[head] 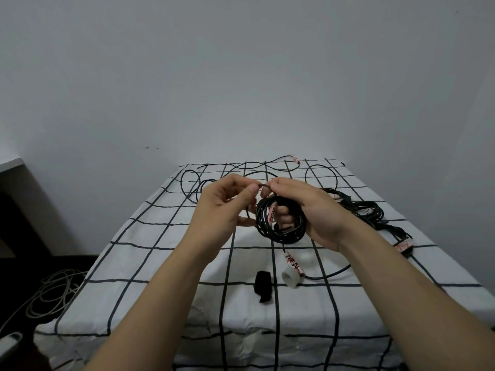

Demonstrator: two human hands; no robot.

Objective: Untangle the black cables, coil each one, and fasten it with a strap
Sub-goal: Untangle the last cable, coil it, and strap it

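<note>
Head camera, the only view: two hands are raised over a table (150, 236) covered by a white cloth with a black grid. The right hand (308, 207) curls its fingers through one coil of black cable (267, 226), holding it above the middle of the table. The coil stands nearly upright, its opening facing the person. The left hand (222, 210) pinches a short strand (264, 185) between thumb and forefinger. That strand runs left to right between the two hands at the coil's top.

One tail drops from the coil's bottom to a white tag (293, 263) with red lettering, whose long axis runs away from the person, leaning slightly left. Four such tags show in all: this one, one inside the coil, one at the far edge and one at the right edge.

One black strap (263, 286) lies near the front, just left of one white ring (289, 279). One dark cable heap (369, 210) lies on the right, and loose cable (241, 167) loops across the far side.
</note>
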